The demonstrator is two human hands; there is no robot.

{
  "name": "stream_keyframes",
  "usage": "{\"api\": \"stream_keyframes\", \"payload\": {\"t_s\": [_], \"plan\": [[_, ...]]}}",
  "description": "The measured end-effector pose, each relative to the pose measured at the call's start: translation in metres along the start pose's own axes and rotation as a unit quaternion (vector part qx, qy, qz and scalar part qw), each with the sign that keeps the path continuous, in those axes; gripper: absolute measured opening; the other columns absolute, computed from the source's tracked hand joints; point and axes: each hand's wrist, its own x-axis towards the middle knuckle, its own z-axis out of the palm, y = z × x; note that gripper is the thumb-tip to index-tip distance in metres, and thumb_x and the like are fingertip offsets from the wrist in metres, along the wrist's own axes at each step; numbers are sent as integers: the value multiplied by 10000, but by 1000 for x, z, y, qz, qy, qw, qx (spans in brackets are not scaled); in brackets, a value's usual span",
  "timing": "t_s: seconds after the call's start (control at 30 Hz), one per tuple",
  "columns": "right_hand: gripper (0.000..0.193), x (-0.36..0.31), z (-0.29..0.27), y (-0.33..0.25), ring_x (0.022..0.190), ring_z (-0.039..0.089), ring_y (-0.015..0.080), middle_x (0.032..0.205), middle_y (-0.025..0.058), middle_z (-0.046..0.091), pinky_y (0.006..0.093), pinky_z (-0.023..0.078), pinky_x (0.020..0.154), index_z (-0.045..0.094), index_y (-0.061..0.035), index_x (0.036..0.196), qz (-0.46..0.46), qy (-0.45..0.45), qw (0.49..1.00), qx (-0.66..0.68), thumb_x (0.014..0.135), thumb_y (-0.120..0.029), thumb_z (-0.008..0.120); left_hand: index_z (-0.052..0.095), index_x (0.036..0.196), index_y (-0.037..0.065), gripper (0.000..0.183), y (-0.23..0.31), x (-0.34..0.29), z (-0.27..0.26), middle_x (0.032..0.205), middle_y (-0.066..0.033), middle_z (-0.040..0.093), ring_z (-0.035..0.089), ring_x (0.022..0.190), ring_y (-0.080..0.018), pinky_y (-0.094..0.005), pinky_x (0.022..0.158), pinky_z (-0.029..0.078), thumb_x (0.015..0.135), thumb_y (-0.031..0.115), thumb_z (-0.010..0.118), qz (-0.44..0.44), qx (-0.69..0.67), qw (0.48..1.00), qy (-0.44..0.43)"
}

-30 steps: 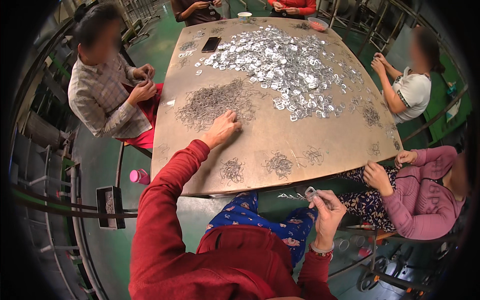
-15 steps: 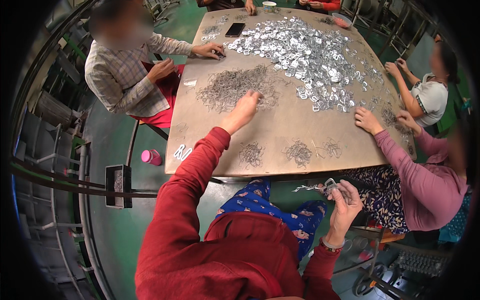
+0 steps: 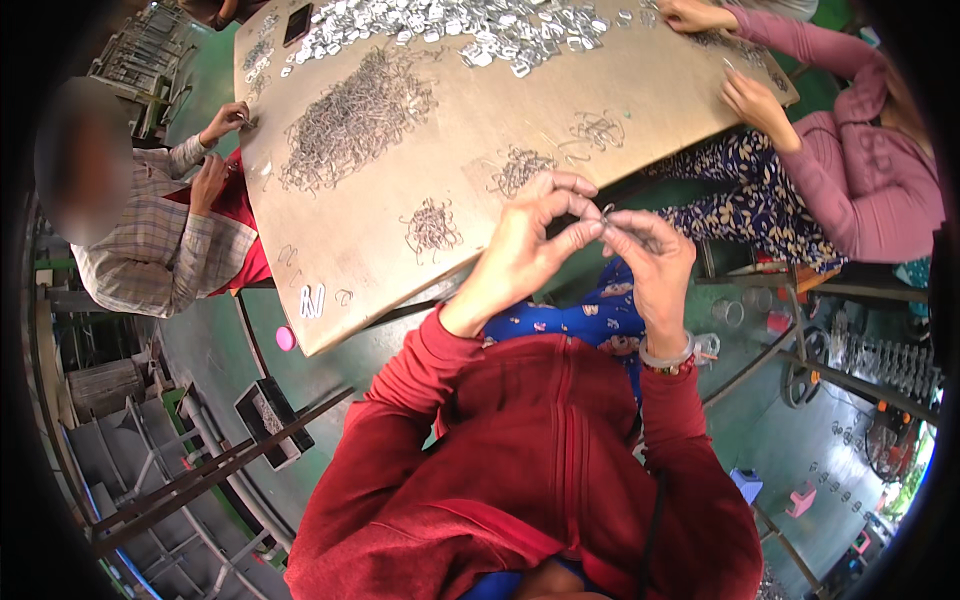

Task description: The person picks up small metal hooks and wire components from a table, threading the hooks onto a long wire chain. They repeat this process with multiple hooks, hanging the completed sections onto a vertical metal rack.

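Note:
In front of me, just off the table's near edge, my left hand (image 3: 540,240) and my right hand (image 3: 655,265) meet at the fingertips. Both pinch a small metal wire piece (image 3: 607,211), mostly hidden by the fingers, so its exact shape does not show. Beyond my left hand a small heap of bent wire hooks (image 3: 520,170) lies on the table, with another small heap (image 3: 432,228) to its left. A large pile of the same grey hooks (image 3: 360,115) spreads farther back.
Silvery flat buckles (image 3: 480,25) cover the far part of the brown table (image 3: 380,265). A phone (image 3: 297,25) lies beside them. One co-worker in a checked shirt (image 3: 140,230) sits left, another in pink sleeves (image 3: 850,210) right. A black bin (image 3: 272,420) stands lower left.
My left hand has come back from the large hook pile to meet my right hand. The right hand has risen slightly toward the table edge. The view has turned and shifted.

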Motion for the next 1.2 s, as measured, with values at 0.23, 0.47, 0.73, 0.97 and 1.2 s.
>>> {"api": "stream_keyframes", "payload": {"t_s": [0.23, 0.47, 0.73, 0.97, 1.2], "plan": [[105, 5, 9, 5, 713, 591, 111, 913, 80, 569, 218, 497, 603, 610, 66, 867, -53, -21, 998, 12, 773, 109, 628, 602, 886, 5, 77, -8, 3, 7, 1065, -134, 571, 548, 1009, -231, -320, 833, 449, 821, 42, 619, 22, 72, 996, 46], [98, 72, -11, 6, 625, 561, 99, 797, 83, 597, 210, 450, 538, 638, 61, 913, -24, -9, 999, -30, 847, 23, 577, 565, 900, -3, 61, -19, 12, -3, 881, -107, 633, 611, 819, -241, -332, 774, 469, 839, 0, 567, 40, 23, 999, -10], [337, 250, 56, 87, 962, 535, 287, 1061, 130, 582, 353, 472, 775, 611, -60, 1090, -245, -226, 862, -383, 796, 49, 489, 575, 881, 6, 73, -34, 16, 2, 872, -99, 611, 594, 844, -248, -340, 775, 459, 814, 7, 602, 21, -6, 1000, -19], [274, 286, 77, 98, 1101, 460, 334, 1141, 147, 527, 386, 445, 848, 571, -24, 999, -288, -238, 733, -568, 731, 32, 544, 553, 870, 8, 59, -32, 7, -5, 862, -107, 575, 565, 855, -264, -355, 782, 439, 832, 39, 586, 13, -19, 999, -30], [278, 197, 48, 58, 656, 571, 123, 806, 83, 639, 249, 466, 610, 592, 8, 1072, -39, -154, 967, -201, 795, 15, 603, 571, 871, 23, 68, -36, 2, -4, 859, -86, 586, 564, 841, -255, -349, 765, 444, 842, 79, 596, 61, -12, 998, 3]]}}
